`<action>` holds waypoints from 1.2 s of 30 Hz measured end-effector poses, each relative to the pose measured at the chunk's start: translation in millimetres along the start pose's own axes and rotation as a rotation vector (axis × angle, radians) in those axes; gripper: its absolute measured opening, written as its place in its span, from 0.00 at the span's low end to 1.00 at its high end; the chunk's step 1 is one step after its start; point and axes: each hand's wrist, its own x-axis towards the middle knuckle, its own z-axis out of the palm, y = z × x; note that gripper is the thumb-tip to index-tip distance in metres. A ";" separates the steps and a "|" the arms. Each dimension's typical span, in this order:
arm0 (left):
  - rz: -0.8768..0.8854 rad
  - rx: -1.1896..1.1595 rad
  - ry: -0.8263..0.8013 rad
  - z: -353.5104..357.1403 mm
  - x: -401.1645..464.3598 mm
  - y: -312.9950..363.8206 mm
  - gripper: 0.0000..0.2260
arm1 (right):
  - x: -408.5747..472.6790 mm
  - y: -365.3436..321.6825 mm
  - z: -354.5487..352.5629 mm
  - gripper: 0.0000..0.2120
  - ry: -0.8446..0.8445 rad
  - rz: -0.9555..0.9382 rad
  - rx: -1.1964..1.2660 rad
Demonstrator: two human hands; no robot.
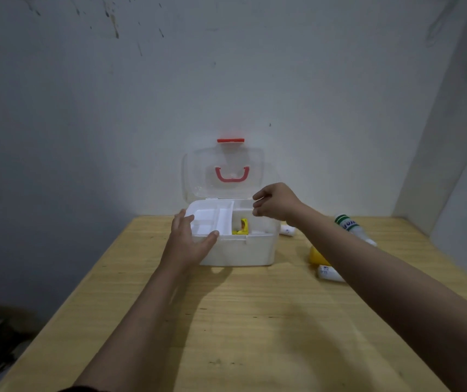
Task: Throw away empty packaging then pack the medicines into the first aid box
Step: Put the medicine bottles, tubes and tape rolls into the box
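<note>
A white first aid box (238, 250) stands open on the wooden table, its clear lid (223, 171) with a red handle raised against the wall. A white divided tray (208, 219) fills the box's left half. In the open right half lies a yellow item (242, 226). My left hand (188, 239) rests on the box's front left corner, thumb on the rim, fingers along the tray. My right hand (276, 202) hovers over the box's right back part, fingers curled loosely, and I see nothing in it.
To the right of the box lie a small white tube (287, 230), a bottle with a green and white cap (349, 223), a yellow container (318, 256) partly behind my right forearm, and a white roll (329, 273). The wall is close behind.
</note>
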 end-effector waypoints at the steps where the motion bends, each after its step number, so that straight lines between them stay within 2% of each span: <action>1: -0.001 0.000 -0.007 -0.8 -0.3 0.3 0.34 | -6.2 1.1 -8.8 0.16 0.013 -0.016 0.014; 5: -0.009 -0.007 -0.034 -3.7 -2.0 3.3 0.34 | -36.4 14.5 -45.5 0.14 0.082 -0.065 0.023; 10: -0.024 -0.001 -0.065 -7.3 -3.5 6.4 0.35 | -74.9 49.6 -83.1 0.13 0.118 -0.001 -0.103; 17: -0.029 0.012 -0.090 -10.3 -6.2 8.3 0.36 | -114.5 114.2 -101.8 0.13 0.229 0.058 -0.485; 21: -0.025 0.028 -0.090 -10.7 -7.6 9.7 0.35 | -120.0 136.4 -102.0 0.15 0.269 0.138 -0.451; 30: -0.030 0.037 -0.073 -6.8 -5.7 9.5 0.36 | -107.1 146.5 -101.3 0.13 0.235 0.130 -0.403; 36: -0.018 0.034 -0.050 -2.6 -1.7 4.6 0.36 | -106.6 143.4 -98.0 0.10 0.373 0.087 -0.163</action>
